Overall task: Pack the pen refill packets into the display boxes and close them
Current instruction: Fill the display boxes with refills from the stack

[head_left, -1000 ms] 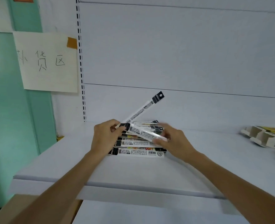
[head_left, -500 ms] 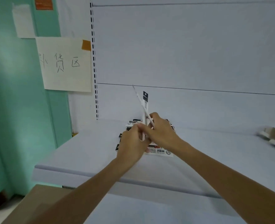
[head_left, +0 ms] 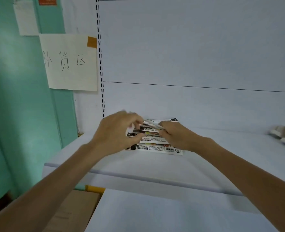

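The white shelf (head_left: 205, 164) bears the pile of refill packets (head_left: 156, 146) near its far wall, with the display boxes (head_left: 283, 136) well apart at the right edge. The left hand (head_left: 115, 134) and right hand (head_left: 176, 136) each pinch an end of a few held packets (head_left: 152, 125) just above the pile. This looks like the gathering step; next the bundle needs carrying right to a box.

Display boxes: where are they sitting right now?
In the head view, the display boxes lie on the white shelf at the picture's far right edge, well right of the packet stack and apart from it.
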`<state>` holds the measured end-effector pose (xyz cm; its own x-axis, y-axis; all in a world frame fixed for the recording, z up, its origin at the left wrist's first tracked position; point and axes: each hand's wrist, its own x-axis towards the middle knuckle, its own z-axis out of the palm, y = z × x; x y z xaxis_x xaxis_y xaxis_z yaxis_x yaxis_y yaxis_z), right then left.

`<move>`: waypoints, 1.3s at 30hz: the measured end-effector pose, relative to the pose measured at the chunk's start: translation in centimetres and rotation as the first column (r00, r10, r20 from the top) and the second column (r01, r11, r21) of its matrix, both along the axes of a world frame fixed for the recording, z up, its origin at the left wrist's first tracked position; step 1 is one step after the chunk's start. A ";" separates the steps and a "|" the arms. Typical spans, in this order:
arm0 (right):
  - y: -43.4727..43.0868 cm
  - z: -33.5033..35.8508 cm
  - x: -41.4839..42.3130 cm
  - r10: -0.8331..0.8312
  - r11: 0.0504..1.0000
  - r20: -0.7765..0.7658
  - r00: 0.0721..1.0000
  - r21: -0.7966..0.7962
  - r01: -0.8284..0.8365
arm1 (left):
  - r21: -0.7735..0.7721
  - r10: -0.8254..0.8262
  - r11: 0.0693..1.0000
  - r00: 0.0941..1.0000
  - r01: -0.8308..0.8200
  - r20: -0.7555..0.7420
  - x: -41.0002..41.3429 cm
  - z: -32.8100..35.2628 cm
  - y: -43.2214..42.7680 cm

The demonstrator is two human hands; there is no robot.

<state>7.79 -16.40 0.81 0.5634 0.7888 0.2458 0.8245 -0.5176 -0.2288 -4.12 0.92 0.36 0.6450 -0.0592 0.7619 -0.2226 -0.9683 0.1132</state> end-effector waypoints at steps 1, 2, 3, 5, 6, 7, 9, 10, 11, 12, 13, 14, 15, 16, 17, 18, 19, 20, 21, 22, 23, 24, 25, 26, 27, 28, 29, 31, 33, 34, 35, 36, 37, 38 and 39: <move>0.0 -0.2 -0.1 0.030 0.998 0.068 0.997 -0.055 -0.026 | 0.196 0.023 0.980 0.999 -0.029 0.032 0.1 0.2 0.5; 0.1 -0.6 -0.5 0.080 0.992 0.110 0.991 -0.104 -0.068 | 0.355 0.055 0.933 0.998 -0.061 0.028 0.5 0.3 0.7; 0.5 -0.9 -1.1 0.136 0.985 0.131 0.982 -0.126 -0.120 | 0.462 0.100 0.883 0.995 -0.085 -0.009 0.8 0.1 0.7; 1.1 -1.1 -2.2 0.218 0.974 0.133 0.967 -0.089 -0.208 | 0.501 0.193 0.862 0.964 -0.079 -0.181 1.4 -0.5 0.1; 1.1 -1.0 -2.5 0.221 0.975 0.130 0.967 -0.041 -0.217 | 0.447 0.223 0.890 0.941 -0.090 -0.256 1.5 -0.8 0.1; 0.9 -0.8 -2.5 0.184 0.982 0.134 0.974 0.009 -0.187 | 0.393 0.264 0.910 0.913 -0.130 -0.311 1.5 -1.0 0.6; -0.2 -0.9 -1.9 0.051 0.997 0.146 0.988 0.050 -0.059 | 0.307 0.327 0.924 0.888 -0.228 -0.325 1.3 -1.3 2.3; -0.8 -1.2 -1.5 -0.014 0.999 0.128 0.992 0.042 0.008 | 0.295 0.368 0.915 0.869 -0.275 -0.331 1.0 -1.2 3.4; -1.4 -1.8 -1.1 -0.069 0.997 0.077 0.995 0.028 0.067 | 0.288 0.408 0.903 0.843 -0.318 -0.350 0.6 -1.2 4.5; -1.9 -2.4 -0.7 -0.104 0.994 0.012 0.995 0.021 0.103 | 0.273 0.433 0.896 0.823 -0.349 -0.369 0.4 -1.3 5.4; -2.1 -3.0 -0.4 -0.122 0.992 -0.052 0.991 0.025 0.124 | 0.260 0.447 0.892 0.805 -0.370 -0.390 0.1 -1.4 6.1; -2.3 -3.2 -0.3 -0.127 0.991 -0.097 0.987 0.036 0.131 | 0.236 0.445 0.895 0.796 -0.379 -0.411 0.0 -1.3 6.3; -2.3 -3.3 -0.3 -0.121 0.991 -0.109 0.987 0.046 0.126 | 0.187 0.413 0.911 0.797 -0.368 -0.441 -0.1 -1.3 6.4; -2.3 -3.1 -0.3 -0.104 0.993 -0.078 0.992 0.040 0.107 | 0.106 0.352 0.932 0.804 -0.345 -0.478 0.0 -1.1 6.2; -2.2 -3.0 -0.3 -0.078 0.997 -0.014 0.997 0.020 0.078 | 0.008 0.277 0.948 0.813 -0.318 -0.513 0.1 -0.9 5.8; -2.1 -2.8 -0.4 -0.051 0.999 0.069 0.996 -0.003 0.051 | -0.091 0.196 0.954 0.824 -0.285 -0.532 0.3 -0.6 5.3; -1.8 -2.6 -0.7 -0.035 0.999 0.163 0.986 -0.016 0.038 | -0.169 0.122 0.954 0.834 -0.249 -0.538 0.5 -0.4 4.7; -1.6 -2.4 -1.2 -0.019 1.000 0.266 0.964 -0.004 0.021 | -0.230 0.051 0.951 0.842 -0.205 -0.537 0.8 -0.2 3.9; -1.3 -2.3 -1.6 0.005 0.999 0.382 0.924 0.032 -0.018 | -0.275 -0.013 0.948 0.839 -0.163 -0.543 1.1 0.0 3.1; -1.1 -2.3 -2.1 0.025 0.997 0.476 0.879 0.056 -0.059 | -0.298 -0.065 0.946 0.827 -0.126 -0.558 1.3 0.1 2.1; -0.9 -2.2 -2.5 0.027 0.991 0.545 0.838 0.092 -0.092 | -0.300 -0.103 0.949 0.810 -0.094 -0.578 1.6 0.0 1.2; -0.9 -2.0 -2.6 0.014 0.984 0.586 0.810 0.135 -0.115 | -0.281 -0.120 0.957 0.793 -0.067 -0.598 1.9 0.0 0.3; -1.0 -1.8 -2.4 0.000 0.975 0.606 0.795 0.175 -0.134 | -0.241 -0.119 0.970 0.783 -0.041 -0.610 2.2 -0.1 -0.4; -1.3 -1.6 -2.4 -0.007 0.970 0.608 0.794 0.196 -0.141 | -0.193 -0.113 0.981 0.784 -0.009 -0.611 2.4 -0.1 -1.1; -1.6 -1.4 -2.3 -0.012 0.966 0.614 0.789 0.210 -0.149 | -0.165 -0.118 0.986 0.790 0.022 -0.601 2.7 -0.2 -1.5; -2.1 -1.4 -2.2 -0.014 0.963 0.619 0.785 0.220 -0.156 | -0.160 -0.132 0.986 0.795 0.044 -0.592 2.9 -0.2 -1.8; -2.6 -1.5 -2.0 -0.013 0.961 0.631 0.776 0.221 -0.164 | -0.164 -0.145 0.985 0.792 0.058 -0.593 3.1 -0.4 -1.9; -3.3 -1.9 -2.0 -0.013 0.963 0.645 0.764 0.213 -0.163 | -0.198 -0.198 0.976 0.767 0.094 -0.611 3.4 -0.8 -2.1; -3.9 -2.2 -1.8 -0.053 0.955 0.619 0.783 0.260 -0.140 | -0.185 -0.233 0.972 0.734 0.148 -0.637 3.7 -1.2 -2.6; -4.3 -2.3 -1.7 -0.084 0.951 0.603 0.793 0.286 -0.116 | -0.150 -0.232 0.973 0.728 0.177 -0.645 3.8 -1.3 -3.0; -4.6 -2.5 -1.6 -0.123 0.950 0.600 0.791 0.301 -0.080 | -0.120 -0.222 0.974 0.731 0.191 -0.645 4.0 -1.4 -3.5; -4.9 -2.7 -1.6 -0.172 0.952 0.615 0.770 0.305 -0.031 | -0.102 -0.215 0.975 0.738 0.196 -0.639 4.3 -1.4 -3.8; -5.2 -2.9 -1.4 -0.222 0.953 0.645 0.731 0.303 0.022 | -0.080 -0.209 0.975 0.748 0.205 -0.630 4.5 -1.5 -4.2; -5.5 -2.8 -1.5 -0.251 0.955 0.660 0.708 0.288 0.070 | -0.048 -0.197 0.976 0.758 0.214 -0.622 4.6 -1.5 -4.5; -5.9 -2.8 -1.5 -0.260 0.960 0.658 0.707 0.255 0.116 | -0.009 -0.178 0.975 0.764 0.220 -0.621 4.9 -1.6 -4.7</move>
<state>6.31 -22.30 -1.98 0.3184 0.5851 0.7459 0.6820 -0.6879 0.2485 0.75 -3.82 -1.20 0.9420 -0.2714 0.1975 -0.3144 -0.9195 0.2359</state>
